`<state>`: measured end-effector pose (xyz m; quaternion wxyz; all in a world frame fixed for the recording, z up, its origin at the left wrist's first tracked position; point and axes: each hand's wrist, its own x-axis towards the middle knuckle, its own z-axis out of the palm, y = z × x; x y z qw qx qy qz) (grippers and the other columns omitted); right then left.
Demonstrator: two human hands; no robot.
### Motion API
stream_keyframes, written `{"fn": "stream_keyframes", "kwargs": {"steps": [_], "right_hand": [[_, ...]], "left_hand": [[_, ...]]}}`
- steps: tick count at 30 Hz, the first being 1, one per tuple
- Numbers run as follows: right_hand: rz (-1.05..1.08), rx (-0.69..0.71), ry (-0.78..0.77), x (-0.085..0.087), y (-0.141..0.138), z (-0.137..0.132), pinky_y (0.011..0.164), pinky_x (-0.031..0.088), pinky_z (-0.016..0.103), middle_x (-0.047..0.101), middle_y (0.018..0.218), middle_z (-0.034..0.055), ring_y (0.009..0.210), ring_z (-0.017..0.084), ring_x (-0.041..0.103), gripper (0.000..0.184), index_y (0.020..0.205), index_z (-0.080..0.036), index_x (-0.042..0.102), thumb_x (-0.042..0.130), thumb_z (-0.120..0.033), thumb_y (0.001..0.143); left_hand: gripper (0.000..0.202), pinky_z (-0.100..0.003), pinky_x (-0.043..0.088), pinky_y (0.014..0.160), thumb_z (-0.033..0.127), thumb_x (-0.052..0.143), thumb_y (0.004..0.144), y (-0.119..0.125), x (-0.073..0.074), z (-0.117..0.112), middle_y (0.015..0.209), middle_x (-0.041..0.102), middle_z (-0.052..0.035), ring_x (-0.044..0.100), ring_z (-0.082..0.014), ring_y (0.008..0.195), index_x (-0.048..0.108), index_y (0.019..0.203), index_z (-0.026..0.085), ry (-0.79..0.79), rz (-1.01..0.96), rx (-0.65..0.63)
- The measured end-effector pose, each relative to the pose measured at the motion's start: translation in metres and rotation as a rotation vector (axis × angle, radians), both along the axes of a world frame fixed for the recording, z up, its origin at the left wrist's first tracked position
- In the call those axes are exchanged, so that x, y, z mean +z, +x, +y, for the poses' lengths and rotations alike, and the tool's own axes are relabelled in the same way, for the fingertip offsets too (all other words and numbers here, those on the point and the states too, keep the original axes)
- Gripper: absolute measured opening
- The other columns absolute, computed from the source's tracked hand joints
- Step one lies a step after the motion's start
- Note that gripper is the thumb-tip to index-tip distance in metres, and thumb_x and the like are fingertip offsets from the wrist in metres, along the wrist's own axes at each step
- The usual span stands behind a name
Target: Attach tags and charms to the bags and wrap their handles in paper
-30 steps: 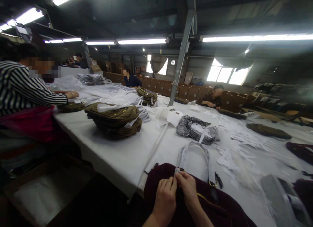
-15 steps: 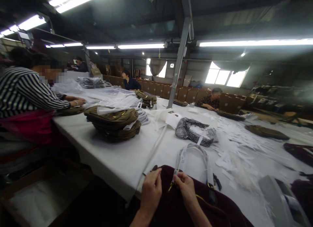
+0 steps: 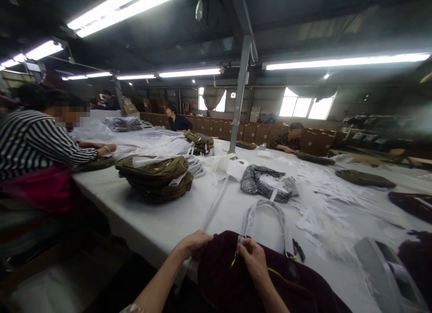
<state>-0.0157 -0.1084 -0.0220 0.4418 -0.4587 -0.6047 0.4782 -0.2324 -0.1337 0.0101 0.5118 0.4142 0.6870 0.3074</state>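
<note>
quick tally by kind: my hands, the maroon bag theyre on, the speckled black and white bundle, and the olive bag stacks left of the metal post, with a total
Your hands: 2
Maroon bag: 1
Speckled bundle: 1
Olive bag stacks: 2
Total: 6

Can't make out fingertips of left hand (image 3: pixel 196 244) at corner of maroon bag (image 3: pixel 222 275); can't tell any hold. Missing bag's lower part past bottom edge. Can't identify pale piece (image 3: pixel 240 239) in right hand (image 3: pixel 252 256), mostly covered. Can't read wall clock (image 3: pixel 233 95), too small. Missing part of striped-top co-worker (image 3: pixel 40 140) past left edge.
</note>
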Motion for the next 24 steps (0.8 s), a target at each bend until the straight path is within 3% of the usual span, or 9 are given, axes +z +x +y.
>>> {"fn": "stream_keyframes", "kwargs": {"steps": [3,6,10,14,17,19,22,24], "right_hand": [[-0.058,-0.023,0.035,0.0,0.001,0.0,0.061,0.044,0.027,0.063,0.065,0.0022,0.063,0.02,0.058,0.028,0.076,-0.015,0.062,0.062,-0.043,0.07],[-0.105,-0.066,0.06,-0.001,0.001,0.001,0.061,0.043,0.027,0.063,0.065,0.0018,0.063,0.02,0.057,0.025,0.076,-0.016,0.062,0.061,-0.041,0.071],[-0.154,-0.122,0.064,0.004,0.001,0.001,0.064,0.044,0.028,0.065,0.067,0.0029,0.066,0.021,0.059,0.023,0.076,-0.016,0.062,0.06,-0.038,0.073],[-0.147,-0.171,0.108,0.014,0.001,-0.005,0.066,0.046,0.028,0.066,0.075,0.0056,0.068,0.021,0.06,0.028,0.083,-0.015,0.064,0.053,-0.04,0.079],[-0.104,-0.269,0.267,0.019,0.002,-0.011,0.072,0.046,0.029,0.063,0.091,0.0089,0.074,0.019,0.058,0.041,0.113,-0.012,0.055,0.042,-0.041,0.087],[-0.117,-0.202,0.431,0.02,0.002,-0.015,0.073,0.046,0.028,0.06,0.094,0.0079,0.075,0.017,0.056,0.043,0.12,-0.015,0.05,0.047,-0.039,0.085],[-0.168,-0.047,0.528,0.018,-0.002,-0.019,0.07,0.044,0.024,0.06,0.085,0.003,0.076,0.016,0.056,0.023,0.101,-0.02,0.062,0.058,-0.029,0.08],[-0.184,-0.054,0.499,0.017,-0.005,-0.019,0.067,0.042,0.022,0.059,0.076,0.0004,0.073,0.014,0.056,0.006,0.082,-0.02,0.066,0.061,-0.021,0.078]], "left_hand": [[0.018,-0.02,0.031,0.038,0.032,0.064,0.06,0.004,-0.001,0.003,0.044,0.046,0.0058,0.04,-0.0084,0.037,0.054,0.057,0.017,0.064,-0.072,0.086],[0.022,-0.021,0.033,0.04,0.032,0.059,0.065,0.019,-0.004,0.008,0.044,0.045,0.0046,0.042,-0.0096,0.039,0.05,0.053,0.016,0.189,-0.05,0.254],[0.021,-0.026,0.044,0.059,0.037,0.05,0.075,0.058,-0.005,0.007,0.066,0.06,-0.0023,0.057,-0.0163,0.063,0.055,0.071,0.017,0.442,0.035,0.434],[0.024,-0.035,0.044,0.079,0.042,0.051,0.076,0.096,-0.015,-0.009,0.083,0.062,-0.0052,0.058,-0.0224,0.083,0.059,0.083,0.021,0.678,0.224,0.373],[0.027,-0.039,0.045,0.08,0.045,0.051,0.075,0.1,-0.032,-0.016,0.084,0.062,-0.0063,0.058,-0.025,0.084,0.061,0.084,0.022,0.756,0.386,0.315],[0.028,-0.041,0.047,0.079,0.046,0.051,0.074,0.094,-0.043,-0.013,0.084,0.063,-0.0062,0.059,-0.0255,0.083,0.061,0.084,0.022,0.739,0.419,0.267],[0.028,-0.041,0.05,0.077,0.043,0.048,0.073,0.084,-0.054,-0.006,0.084,0.064,-0.0062,0.061,-0.0248,0.081,0.062,0.085,0.022,0.802,0.45,0.174],[0.028,-0.039,0.052,0.074,0.042,0.048,0.073,0.078,-0.057,-0.003,0.082,0.065,-0.0063,0.063,-0.024,0.079,0.064,0.085,0.022,0.849,0.48,0.12]]}}
